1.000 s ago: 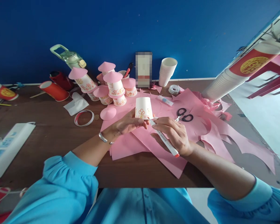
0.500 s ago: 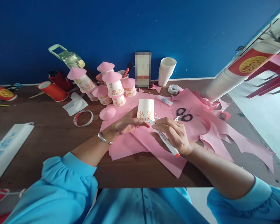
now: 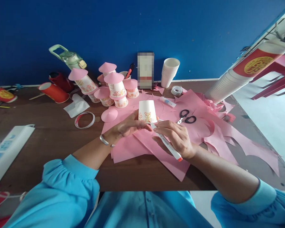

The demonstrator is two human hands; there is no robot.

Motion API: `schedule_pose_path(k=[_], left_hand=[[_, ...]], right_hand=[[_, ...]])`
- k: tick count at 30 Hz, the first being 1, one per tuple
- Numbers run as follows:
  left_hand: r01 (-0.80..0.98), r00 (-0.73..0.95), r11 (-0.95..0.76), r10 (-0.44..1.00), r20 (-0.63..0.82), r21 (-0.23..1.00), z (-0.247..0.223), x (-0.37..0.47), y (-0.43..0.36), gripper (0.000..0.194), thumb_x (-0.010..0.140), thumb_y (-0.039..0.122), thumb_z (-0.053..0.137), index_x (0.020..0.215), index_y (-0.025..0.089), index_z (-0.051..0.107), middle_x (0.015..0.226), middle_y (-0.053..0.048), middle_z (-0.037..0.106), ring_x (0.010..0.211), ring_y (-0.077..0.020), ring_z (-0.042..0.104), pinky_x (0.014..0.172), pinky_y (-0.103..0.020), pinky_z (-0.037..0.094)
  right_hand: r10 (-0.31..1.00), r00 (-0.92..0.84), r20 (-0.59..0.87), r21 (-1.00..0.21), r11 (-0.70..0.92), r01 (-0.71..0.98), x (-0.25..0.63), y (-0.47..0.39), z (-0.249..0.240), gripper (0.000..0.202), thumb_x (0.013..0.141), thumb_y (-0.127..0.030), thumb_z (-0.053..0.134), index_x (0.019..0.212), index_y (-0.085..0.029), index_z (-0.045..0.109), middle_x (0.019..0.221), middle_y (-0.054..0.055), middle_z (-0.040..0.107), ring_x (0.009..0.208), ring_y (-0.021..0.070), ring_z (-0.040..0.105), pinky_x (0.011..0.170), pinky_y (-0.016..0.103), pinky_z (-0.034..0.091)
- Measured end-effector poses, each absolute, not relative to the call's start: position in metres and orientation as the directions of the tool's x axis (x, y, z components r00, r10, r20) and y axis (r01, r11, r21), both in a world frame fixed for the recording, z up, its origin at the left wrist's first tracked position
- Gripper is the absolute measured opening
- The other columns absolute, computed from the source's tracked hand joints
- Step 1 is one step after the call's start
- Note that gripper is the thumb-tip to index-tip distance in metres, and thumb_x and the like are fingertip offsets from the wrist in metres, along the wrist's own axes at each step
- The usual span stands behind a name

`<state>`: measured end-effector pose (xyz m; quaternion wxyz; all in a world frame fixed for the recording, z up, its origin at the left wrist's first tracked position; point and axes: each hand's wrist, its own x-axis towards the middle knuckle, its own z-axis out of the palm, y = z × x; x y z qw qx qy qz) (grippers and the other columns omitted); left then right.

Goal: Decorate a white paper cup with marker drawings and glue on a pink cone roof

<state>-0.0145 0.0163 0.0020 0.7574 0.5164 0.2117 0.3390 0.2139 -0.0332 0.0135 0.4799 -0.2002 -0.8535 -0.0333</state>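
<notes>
A white paper cup (image 3: pixel 147 108), turned upside down, has orange and green flower drawings along its lower edge. My left hand (image 3: pixel 131 123) holds it near that edge, its fingers partly hidden behind and under the cup. In my right hand (image 3: pixel 177 136) is a white marker pen (image 3: pixel 169 146) with an orange end, its tip at the cup's lower rim. Another slim white pen (image 3: pixel 160 120) shows partly above my right fingers. Pink paper sheets (image 3: pixel 125 150) lie under both hands. Beyond them stand decorated cup towers (image 3: pixel 117 89) with pink cone roofs.
Black-handled scissors (image 3: pixel 187 117), a glue tube (image 3: pixel 168 102) and a clear tape roll (image 3: pixel 177 91) lie on the right. Stacked cups (image 3: pixel 170 72) stand by the blue wall. On the left are a tape ring (image 3: pixel 85 120), a red cup (image 3: pixel 54 92) and a power strip (image 3: pixel 13 152).
The cup has been turned in my left hand, so a different part of the flower pattern faces me. It has shifted slightly left; the marker has barely moved.
</notes>
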Motion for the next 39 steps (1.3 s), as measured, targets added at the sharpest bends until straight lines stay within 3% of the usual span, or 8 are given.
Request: schedule_pose_path(k=[12,20,26,30,33,39], left_hand=[[-0.294,0.680,0.225,0.733,0.038,0.929,-0.007,-0.015,0.020,0.036,0.089,0.031,0.084,0.123,0.025,0.075,0.117,-0.009,0.079,0.110,-0.0266,0.077,0.092,-0.038,0.064],[-0.364,0.600,0.089,0.784,0.161,0.927,-0.026,-0.024,0.021,0.031,0.076,0.049,0.094,0.091,0.024,0.081,0.115,-0.010,0.075,0.120,-0.0328,0.074,0.104,-0.047,0.063],[-0.363,0.650,0.049,0.728,0.215,0.930,-0.034,-0.029,0.023,0.039,0.078,0.054,0.092,0.099,0.021,0.084,0.134,-0.014,0.071,0.118,-0.0314,0.075,0.101,-0.045,0.064],[-0.393,0.644,0.042,0.725,0.243,0.919,-0.025,-0.024,0.022,0.028,0.085,0.046,0.088,0.098,0.021,0.084,0.127,-0.012,0.073,0.113,-0.0281,0.076,0.098,-0.042,0.066],[-0.367,0.672,0.110,0.718,0.181,0.924,-0.020,-0.020,0.021,0.020,0.088,0.040,0.086,0.095,0.022,0.082,0.119,-0.010,0.076,0.112,-0.0267,0.076,0.096,-0.039,0.066],[-0.389,0.661,0.077,0.717,0.220,0.918,-0.024,-0.024,0.022,0.024,0.085,0.044,0.088,0.097,0.024,0.083,0.119,-0.009,0.076,0.111,-0.0265,0.077,0.099,-0.041,0.065]], right_hand=[[0.294,-0.459,0.839,-0.111,0.916,0.385,0.214,-0.032,0.016,0.024,0.101,-0.017,0.069,0.124,-0.016,0.062,0.093,0.008,0.076,0.082,0.0205,0.077,0.071,0.031,0.066],[0.306,-0.449,0.840,-0.118,0.909,0.399,0.215,-0.032,0.018,0.020,0.101,-0.018,0.069,0.120,-0.015,0.063,0.092,0.008,0.075,0.082,0.0203,0.077,0.069,0.030,0.064],[0.320,-0.429,0.845,-0.123,0.897,0.425,0.216,-0.031,0.019,0.019,0.102,-0.018,0.067,0.121,-0.016,0.063,0.093,0.008,0.077,0.080,0.0195,0.077,0.066,0.029,0.063],[0.342,-0.421,0.840,-0.139,0.886,0.443,0.217,-0.032,0.017,0.019,0.103,-0.020,0.066,0.121,-0.019,0.063,0.093,0.007,0.077,0.077,0.0189,0.076,0.064,0.029,0.062],[0.347,-0.421,0.838,-0.146,0.886,0.439,0.217,-0.032,0.015,0.022,0.100,-0.019,0.068,0.122,-0.019,0.063,0.092,0.007,0.077,0.076,0.0196,0.076,0.064,0.029,0.062],[0.344,-0.419,0.840,-0.150,0.890,0.430,0.216,-0.032,0.014,0.021,0.098,-0.016,0.069,0.119,-0.018,0.063,0.090,0.007,0.077,0.075,0.0204,0.077,0.064,0.030,0.062]])
